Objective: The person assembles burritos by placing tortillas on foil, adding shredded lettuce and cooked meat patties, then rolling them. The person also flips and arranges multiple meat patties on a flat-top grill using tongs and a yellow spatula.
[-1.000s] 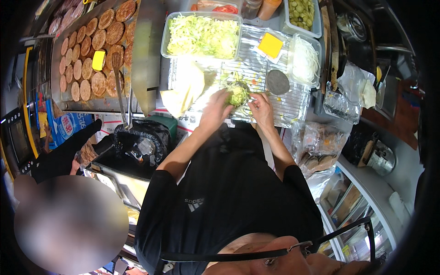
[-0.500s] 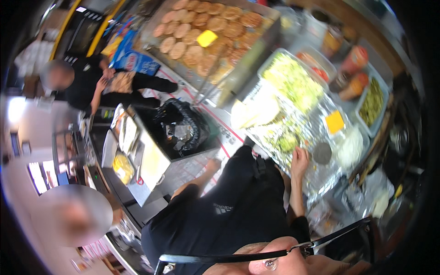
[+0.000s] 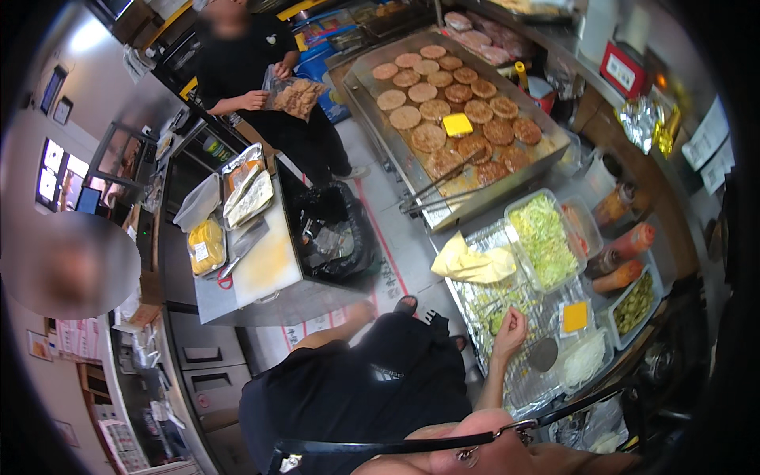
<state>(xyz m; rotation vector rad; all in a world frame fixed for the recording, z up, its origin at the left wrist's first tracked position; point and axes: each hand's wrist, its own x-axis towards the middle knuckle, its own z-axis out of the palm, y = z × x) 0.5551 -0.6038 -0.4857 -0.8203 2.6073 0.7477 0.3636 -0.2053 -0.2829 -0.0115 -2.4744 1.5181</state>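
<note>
My right hand [image 3: 511, 326] is over a foil-covered tray [image 3: 518, 388] strewn with lettuce scraps. Its fingers are drawn together, and anything between them is too small to make out. Beside it lie a dark round disc [image 3: 543, 355] and a stack of orange cheese slices [image 3: 575, 317]. Crumpled pale yellow paper [image 3: 475, 261] rests at the tray's far left corner, next to a tub of shredded lettuce [image 3: 542, 237]. A tub of white shreds [image 3: 584, 362] stands at the near right. Low beside my body, my left hand [image 3: 362, 311] is away from the counter, its fingers indistinct.
Beyond the tray, a griddle [image 3: 434, 212] carries rows of patties, one cheese slice and tongs [image 3: 443, 180]. Sauce bottles [image 3: 633, 237] and pickles [image 3: 633, 307] line the right. A bin [image 3: 348, 237] adjoins a side table [image 3: 269, 253]. A co-worker [image 3: 237, 71] holds a bag [image 3: 297, 96].
My view has swung round, bringing the griddle and the co-worker more upright. My right hand stays over the foil, fingers still together. The co-worker's bag is now more plainly visible.
</note>
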